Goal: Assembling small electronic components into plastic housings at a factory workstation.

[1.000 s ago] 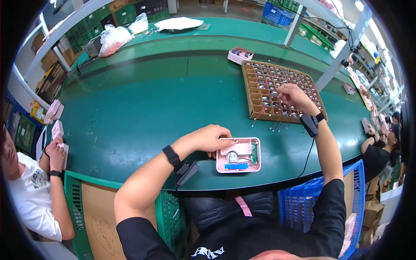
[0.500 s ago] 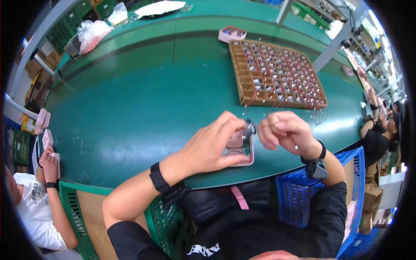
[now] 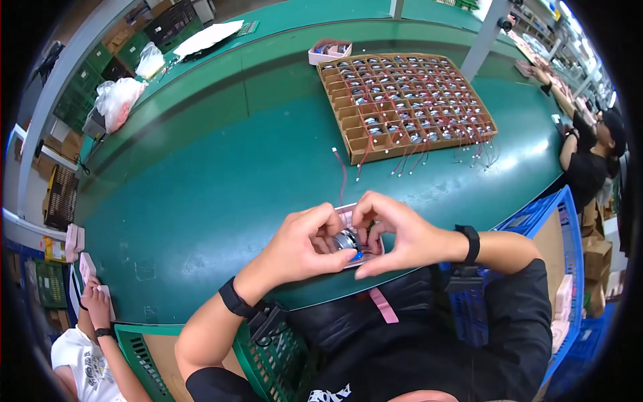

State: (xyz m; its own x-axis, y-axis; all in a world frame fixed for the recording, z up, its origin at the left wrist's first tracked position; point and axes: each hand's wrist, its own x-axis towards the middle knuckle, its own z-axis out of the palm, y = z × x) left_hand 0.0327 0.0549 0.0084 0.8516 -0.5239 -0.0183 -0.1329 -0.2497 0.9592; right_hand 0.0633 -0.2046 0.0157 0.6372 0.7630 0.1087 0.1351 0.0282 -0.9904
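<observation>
A shallow pink plastic case lies on the green bench in front of me, largely covered by both hands. My left hand pinches a small round silver part between thumb and fingers, over the case. Beside its thumb tip shows a small blue piece. My right hand arches over the case's right end, fingers bent down into it and thumb by the near edge; what its fingertips grip is hidden. A thin red wire runs from the case across the bench to a white plug.
Beyond my hands stands a divided cardboard tray of round silver parts with red wires, plugs hanging over its edge. Behind it is a pink container. A green crate and a blue crate flank me. Co-workers sit left and right.
My right hand has come left and down to the case, and no longer holds up the wire end. The round part has turned in my left hand. The red wire now lies stretched away over the bench.
</observation>
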